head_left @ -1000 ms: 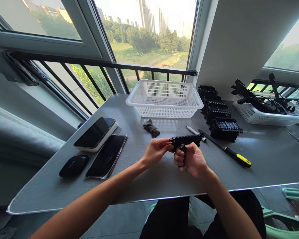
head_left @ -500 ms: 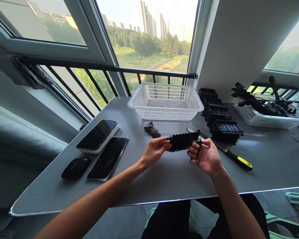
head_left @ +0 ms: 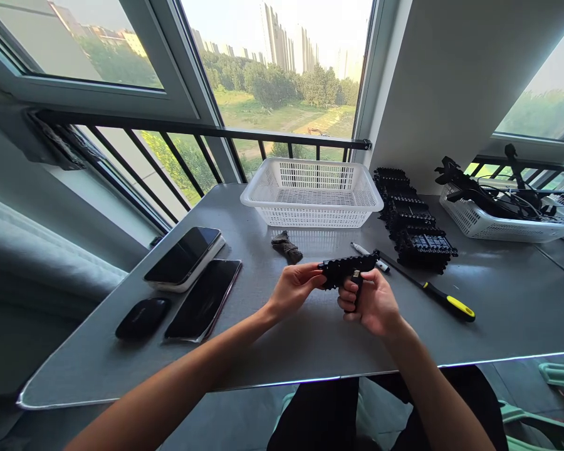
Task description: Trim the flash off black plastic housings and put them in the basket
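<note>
My left hand (head_left: 297, 288) pinches the left end of a black plastic part with scalloped edges (head_left: 341, 268), held above the table. My right hand (head_left: 375, 304) is closed around a small black stick-like tool with a pale metallic tip (head_left: 356, 279). That tip is upright in front of the part's near face; whether it touches cannot be made out. Behind the part lies a white marker (head_left: 361, 249), partly hidden by it. A screwdriver with a black and yellow handle (head_left: 451, 302) rests to the right of my right hand. A crumpled dark rag (head_left: 286, 247) lies beyond my left hand.
A white plastic basket (head_left: 313, 217) stands at the back of the grey table (head_left: 282, 351). Similar black parts (head_left: 416, 219) are stacked right of it. Another basket (head_left: 502, 230) holds black pieces and cables. Two phones (head_left: 204, 300) (head_left: 183, 254) and a black rounded case (head_left: 142, 317) lie left.
My right hand has moved left with the small black tool, toward the middle of the black part. The part has tilted, and more of the marker shows behind it.
</note>
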Demonstrator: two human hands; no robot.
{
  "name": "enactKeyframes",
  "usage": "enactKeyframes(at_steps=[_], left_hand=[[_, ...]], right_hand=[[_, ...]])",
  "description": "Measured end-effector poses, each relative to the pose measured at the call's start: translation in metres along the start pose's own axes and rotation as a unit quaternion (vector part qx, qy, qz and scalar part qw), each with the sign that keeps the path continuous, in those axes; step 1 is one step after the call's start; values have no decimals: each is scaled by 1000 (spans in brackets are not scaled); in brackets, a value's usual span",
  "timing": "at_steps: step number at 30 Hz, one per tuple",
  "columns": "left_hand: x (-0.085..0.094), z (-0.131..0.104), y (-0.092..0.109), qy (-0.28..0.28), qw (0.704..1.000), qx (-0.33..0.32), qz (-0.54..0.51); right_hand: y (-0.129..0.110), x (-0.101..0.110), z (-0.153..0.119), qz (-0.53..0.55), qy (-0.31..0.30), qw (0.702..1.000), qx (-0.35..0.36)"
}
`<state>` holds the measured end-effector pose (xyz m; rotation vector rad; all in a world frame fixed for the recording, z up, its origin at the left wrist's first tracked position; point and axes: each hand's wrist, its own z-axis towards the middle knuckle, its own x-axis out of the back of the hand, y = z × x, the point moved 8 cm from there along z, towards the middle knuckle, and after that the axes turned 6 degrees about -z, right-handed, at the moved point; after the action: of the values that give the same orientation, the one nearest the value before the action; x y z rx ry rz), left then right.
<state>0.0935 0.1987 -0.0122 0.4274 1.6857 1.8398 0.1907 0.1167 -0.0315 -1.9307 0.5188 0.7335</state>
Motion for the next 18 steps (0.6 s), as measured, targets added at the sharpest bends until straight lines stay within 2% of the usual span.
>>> enactKeyframes(at_steps=[8,11,15,18], left_hand=[[-8,-8,7,-19,991,-30,130],[-6,-7,4,-3,995,-22,100],[5,-4,-6,60,998,25,-27],[13,-2,-11,97,990,64,-85]], right_hand=[[26,-19,6,-59,-40,997,-34],[21,-22,4,-84,-37,996,-17],[-8,-10,-4,-140,46,985,88],[-34,10,-14,-227,165,941,188]])
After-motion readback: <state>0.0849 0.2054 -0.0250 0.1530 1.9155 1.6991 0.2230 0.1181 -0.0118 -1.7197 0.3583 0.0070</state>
